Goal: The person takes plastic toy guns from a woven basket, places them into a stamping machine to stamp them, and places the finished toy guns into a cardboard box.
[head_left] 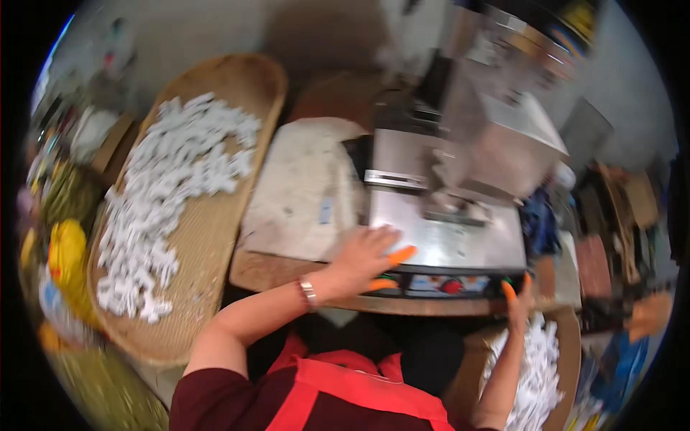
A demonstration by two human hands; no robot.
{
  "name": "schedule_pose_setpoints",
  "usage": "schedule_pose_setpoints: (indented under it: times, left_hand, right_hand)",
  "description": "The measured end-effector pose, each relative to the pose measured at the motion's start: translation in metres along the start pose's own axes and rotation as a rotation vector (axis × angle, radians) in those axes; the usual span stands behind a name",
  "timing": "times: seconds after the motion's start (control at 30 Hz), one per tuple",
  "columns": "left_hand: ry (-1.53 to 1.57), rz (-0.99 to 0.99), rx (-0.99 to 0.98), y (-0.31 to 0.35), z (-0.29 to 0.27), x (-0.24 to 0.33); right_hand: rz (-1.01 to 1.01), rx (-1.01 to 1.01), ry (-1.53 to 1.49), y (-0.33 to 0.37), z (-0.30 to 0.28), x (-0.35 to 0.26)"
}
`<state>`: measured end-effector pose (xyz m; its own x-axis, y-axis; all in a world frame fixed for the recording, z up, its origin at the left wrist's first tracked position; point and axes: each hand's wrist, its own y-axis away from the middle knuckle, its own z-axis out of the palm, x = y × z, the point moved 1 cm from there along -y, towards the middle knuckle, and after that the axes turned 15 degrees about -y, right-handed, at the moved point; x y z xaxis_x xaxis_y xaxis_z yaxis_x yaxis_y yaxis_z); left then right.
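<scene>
My left hand (pixel 365 257) is spread at the front left edge of a metal-topped bench machine (pixel 471 244), its fingers apart and holding nothing. Orange finger covers are on some of its fingers. At the machine's front right corner, my right hand (pixel 519 302) has its fingers stretched up beside the control panel (pixel 431 286), which carries a red knob. It also wears orange covers, and I see nothing held in it. A clear boxy guard or hopper (pixel 496 144) stands over the metal plate, somewhat blurred.
A long woven tray (pixel 205 248) of small white pieces (pixel 183 154) lies to the left. A stained pale cloth or board (pixel 298 187) sits beside the machine. At lower right is a cardboard box (pixel 571 345) holding more white pieces. Bags and boxes crowd both sides.
</scene>
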<state>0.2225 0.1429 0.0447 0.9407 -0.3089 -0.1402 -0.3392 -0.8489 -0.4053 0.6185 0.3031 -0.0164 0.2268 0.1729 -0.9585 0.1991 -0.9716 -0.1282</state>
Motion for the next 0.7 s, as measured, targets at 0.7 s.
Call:
schedule_pose_setpoints:
  times: [0.7]
  left_hand:
    - [-0.548,-0.892,-0.278,0.348,0.153,-0.364]
  right_hand:
    - [0.209,0.161,-0.047,0.004,-0.022,0.040]
